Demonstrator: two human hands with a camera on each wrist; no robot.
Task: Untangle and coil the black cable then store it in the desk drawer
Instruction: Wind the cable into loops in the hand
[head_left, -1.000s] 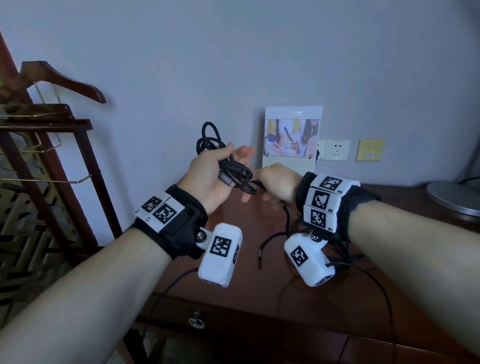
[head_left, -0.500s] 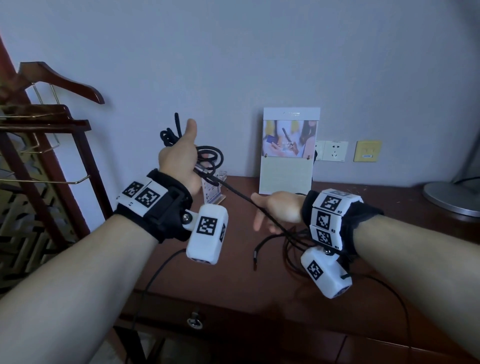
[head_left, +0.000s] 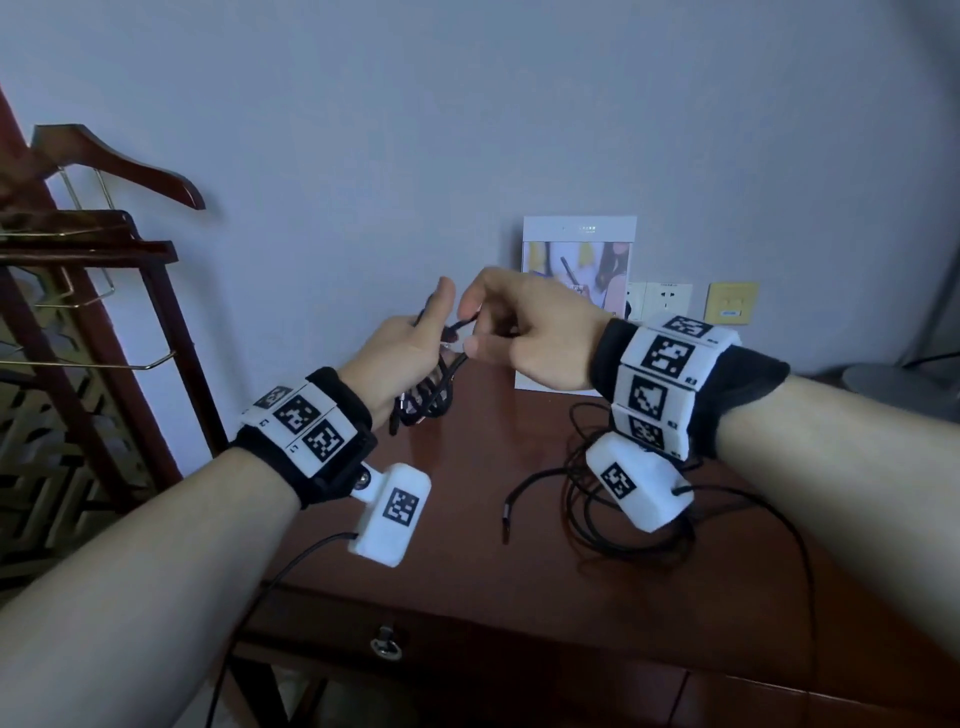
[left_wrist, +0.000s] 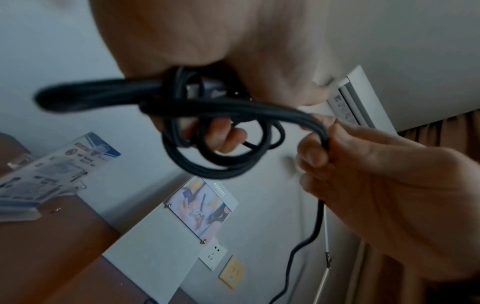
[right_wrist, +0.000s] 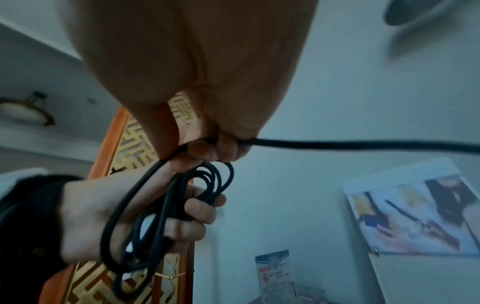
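Head cam: my left hand (head_left: 402, 358) grips the coiled black cable (head_left: 426, 397) above the bench (head_left: 467, 545) — right hand (head_left: 524, 332) pinches a strand beside it. Left wrist: loops (left_wrist: 215, 144) bunched under curled fingers (left_wrist: 223, 137). Right wrist: fingertips (right_wrist: 207, 150) pinch the cable (right_wrist: 337, 144) — it runs off right.

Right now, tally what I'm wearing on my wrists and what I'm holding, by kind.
marker wristbands: 2 (left, right)
white camera units: 2 (left, right)
black cable: 1, coiled in the left hand, pinched by the right hand
Total: 5
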